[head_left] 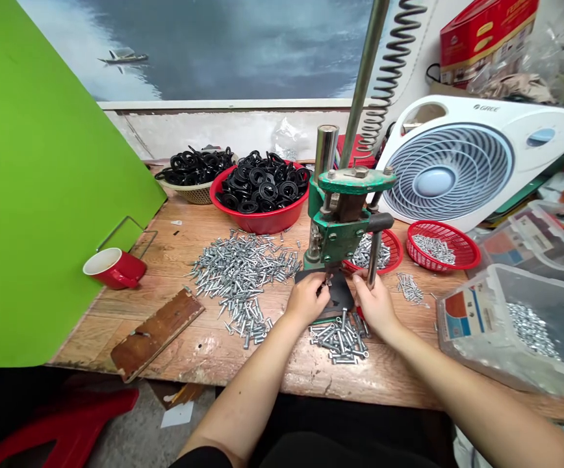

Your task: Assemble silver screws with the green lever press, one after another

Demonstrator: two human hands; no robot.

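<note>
A green hand press point(341, 221) stands on the wooden bench point(204, 354). My left hand point(307, 298) pinches a small metal part under the press head, at the black base plate point(339, 296). My right hand point(376, 302) rests at the right side of the base, fingers curled; what it holds is hidden. A pile of silver screws point(243, 270) lies left of the press. A smaller heap of screws point(340, 338) sits just in front of my hands.
A red bowl point(261, 221) and a woven basket point(194, 192) hold black rubber rings at the back. Two red mesh baskets point(438, 247) with screws, a white fan point(462, 162) and clear plastic bins point(520, 325) stand right. A red cup point(114, 266) and wooden board point(158, 331) lie left.
</note>
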